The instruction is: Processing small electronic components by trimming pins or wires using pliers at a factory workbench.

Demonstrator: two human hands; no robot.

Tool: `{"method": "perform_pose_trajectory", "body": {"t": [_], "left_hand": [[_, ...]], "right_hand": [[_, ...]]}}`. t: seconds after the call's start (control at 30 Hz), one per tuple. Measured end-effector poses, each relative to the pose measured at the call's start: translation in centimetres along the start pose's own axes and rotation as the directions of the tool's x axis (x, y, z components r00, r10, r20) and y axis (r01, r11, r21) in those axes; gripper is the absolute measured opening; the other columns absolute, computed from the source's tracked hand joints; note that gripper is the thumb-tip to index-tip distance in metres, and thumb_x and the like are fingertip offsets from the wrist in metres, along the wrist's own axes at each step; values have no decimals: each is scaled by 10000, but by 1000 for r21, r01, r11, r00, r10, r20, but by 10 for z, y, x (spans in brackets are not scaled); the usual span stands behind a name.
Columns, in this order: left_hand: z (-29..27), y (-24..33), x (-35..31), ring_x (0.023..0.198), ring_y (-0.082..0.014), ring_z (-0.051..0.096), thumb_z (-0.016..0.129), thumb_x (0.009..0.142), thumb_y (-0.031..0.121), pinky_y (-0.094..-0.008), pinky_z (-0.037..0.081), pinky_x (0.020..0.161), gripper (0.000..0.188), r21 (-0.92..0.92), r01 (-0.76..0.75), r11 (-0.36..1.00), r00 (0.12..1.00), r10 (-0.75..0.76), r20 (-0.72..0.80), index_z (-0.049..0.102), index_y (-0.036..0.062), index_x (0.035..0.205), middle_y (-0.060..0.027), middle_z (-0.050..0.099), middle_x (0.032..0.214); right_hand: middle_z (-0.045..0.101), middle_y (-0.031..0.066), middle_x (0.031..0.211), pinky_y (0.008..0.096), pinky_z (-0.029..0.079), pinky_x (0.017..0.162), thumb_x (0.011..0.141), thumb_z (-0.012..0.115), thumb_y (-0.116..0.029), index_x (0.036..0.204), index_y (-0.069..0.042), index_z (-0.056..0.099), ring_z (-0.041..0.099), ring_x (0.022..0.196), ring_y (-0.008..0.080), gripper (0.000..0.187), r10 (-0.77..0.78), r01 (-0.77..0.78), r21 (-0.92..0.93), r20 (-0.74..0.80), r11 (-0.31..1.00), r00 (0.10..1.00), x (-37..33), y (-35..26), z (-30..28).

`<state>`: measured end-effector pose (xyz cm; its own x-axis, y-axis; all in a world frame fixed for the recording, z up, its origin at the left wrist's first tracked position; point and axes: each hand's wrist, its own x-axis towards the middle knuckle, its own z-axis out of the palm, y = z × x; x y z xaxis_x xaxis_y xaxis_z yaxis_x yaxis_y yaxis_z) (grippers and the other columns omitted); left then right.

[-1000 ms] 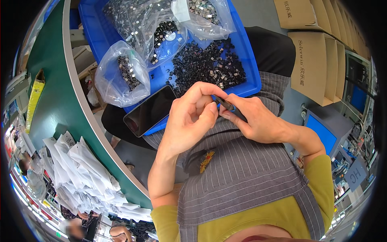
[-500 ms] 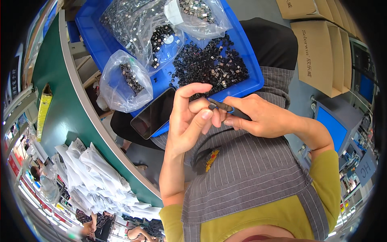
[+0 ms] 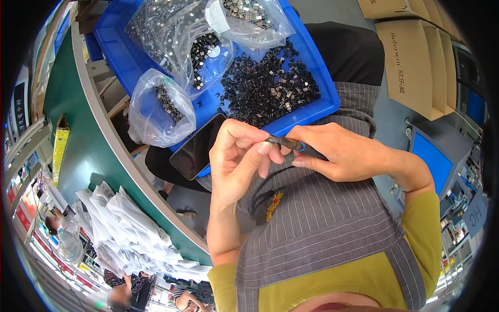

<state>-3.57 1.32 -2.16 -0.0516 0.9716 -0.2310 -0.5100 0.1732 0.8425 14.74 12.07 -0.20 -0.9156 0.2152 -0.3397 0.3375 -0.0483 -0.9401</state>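
My left hand [image 3: 233, 162] is closed in a pinch, thumb and forefinger meeting on a small black part [image 3: 271, 139] mostly hidden by the fingertips. My right hand [image 3: 351, 154] is wrapped round a pair of dark-handled pliers [image 3: 289, 143] with a bit of blue near the pivot. The jaws of the pliers reach the part at the left fingertips. Just beyond both hands, a heap of small black parts [image 3: 270, 86], some with shiny metal faces, lies in a blue plastic tray [image 3: 326, 99] resting on my lap.
Clear plastic bags of small metal-faced parts [image 3: 167, 106] lie in the tray. A dark phone [image 3: 196, 151] rests at its near left corner. To the left curves a green table [image 3: 78, 125] with white bags [image 3: 125, 223] and a yellow box [image 3: 60, 151]. Cardboard boxes [image 3: 410, 67] stand at right.
My left forefinger has come down from a raised curl to press against the thumb at the part. The pliers' jaws now meet the part. Both hands have shifted slightly.
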Motion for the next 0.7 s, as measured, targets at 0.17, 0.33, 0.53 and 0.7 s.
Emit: {"method": "perform_pose_trajectory", "body": {"t": [0.17,0.33,0.53,0.7], "left_hand": [[4,8,-1,555,-85,552,497,914,-43,-174,402,465,95,5,94,996,994,-94,-50,491,-3,999,-155,641,797],[5,11,0,532,-70,536,511,916,-26,-170,364,449,89,93,150,984,987,-143,-78,501,14,995,-122,647,792],[6,12,0,536,-63,545,507,921,-13,-168,357,442,69,175,215,961,974,-198,-108,505,14,985,-91,647,770],[8,11,0,538,-63,550,511,923,-2,-169,355,439,59,200,249,948,964,-223,-141,509,12,980,-80,643,758]], "right_hand": [[599,151,969,414,470,775,884,568,-108,1078,3,482,593,918,348,239,41,-40,-83,13,996,999,-1,2,-1],[591,164,985,422,465,779,897,570,-158,1076,0,473,585,927,358,258,66,-64,-77,21,995,998,-2,4,-1],[597,189,973,431,464,772,906,568,-188,1079,13,463,588,928,365,285,89,-81,-166,41,983,995,-1,4,-3],[607,200,975,436,471,753,902,574,-196,1080,22,462,597,910,381,303,175,-160,-168,78,973,981,1,2,-5]]}}
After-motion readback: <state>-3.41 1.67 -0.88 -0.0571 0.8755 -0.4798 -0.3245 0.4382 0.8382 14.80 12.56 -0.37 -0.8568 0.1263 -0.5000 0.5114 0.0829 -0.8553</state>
